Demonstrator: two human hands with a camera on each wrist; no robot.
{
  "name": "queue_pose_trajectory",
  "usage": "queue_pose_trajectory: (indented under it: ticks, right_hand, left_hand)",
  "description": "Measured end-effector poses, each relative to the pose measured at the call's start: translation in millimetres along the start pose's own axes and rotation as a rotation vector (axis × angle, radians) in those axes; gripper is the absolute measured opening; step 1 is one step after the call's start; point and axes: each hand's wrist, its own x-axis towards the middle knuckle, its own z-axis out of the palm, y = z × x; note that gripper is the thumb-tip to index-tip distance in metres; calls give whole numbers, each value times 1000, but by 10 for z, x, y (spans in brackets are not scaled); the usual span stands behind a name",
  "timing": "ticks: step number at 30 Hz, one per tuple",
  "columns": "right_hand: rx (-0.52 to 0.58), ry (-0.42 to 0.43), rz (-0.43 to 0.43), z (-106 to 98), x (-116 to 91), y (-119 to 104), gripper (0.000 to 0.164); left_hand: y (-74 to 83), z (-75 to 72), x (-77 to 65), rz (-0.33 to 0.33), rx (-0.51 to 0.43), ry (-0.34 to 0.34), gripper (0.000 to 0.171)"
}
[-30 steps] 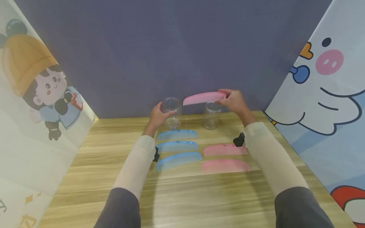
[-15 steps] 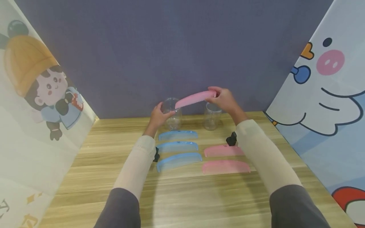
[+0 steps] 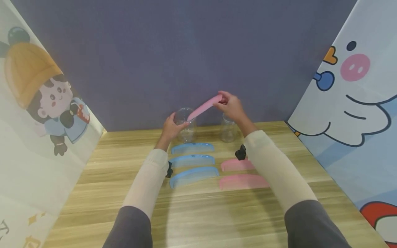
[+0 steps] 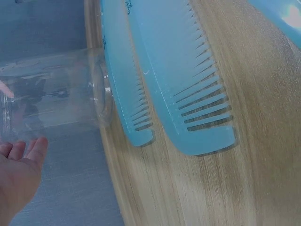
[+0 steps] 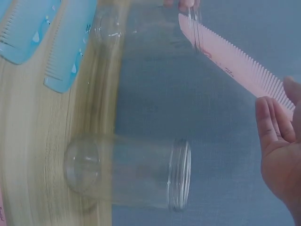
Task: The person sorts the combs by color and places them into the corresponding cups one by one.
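Fingers of the left hand [image 3: 171, 128] curl round the left jar [image 3: 187, 134], and those of the right hand [image 3: 233, 107] pinch one end of the raised comb [image 3: 204, 107], a pink one. Beneath them the table [image 3: 198, 217] carries both jars upright near its far edge, the right jar [image 3: 228, 133] near the left one. The raised comb slants down leftward, its lower tip inside the left jar's mouth. Nearer the table's front edge, three blue combs [image 3: 192, 159] lie in a column before the left jar, and two pink combs [image 3: 243, 179] lie to their right, partly hidden by the right sleeve [image 3: 276, 165].
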Motion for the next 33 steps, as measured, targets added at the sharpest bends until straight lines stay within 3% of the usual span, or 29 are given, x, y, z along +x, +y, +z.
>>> queue_pose_trajectory:
  ticks: [5,17,33]
  right_hand:
    - [63,-23,11,41,-14,3,62]
    - [41,-79,28,-93,-130,133,64]
    - [-124,-106,29,-436,-349,616,64]
  left_hand:
    - [-21,-11,-1,4,-13,0,101]
    - [3,-17,-24,-6,-10,0,98]
    - [-18,-16,-7,-11,-8,-8,99]
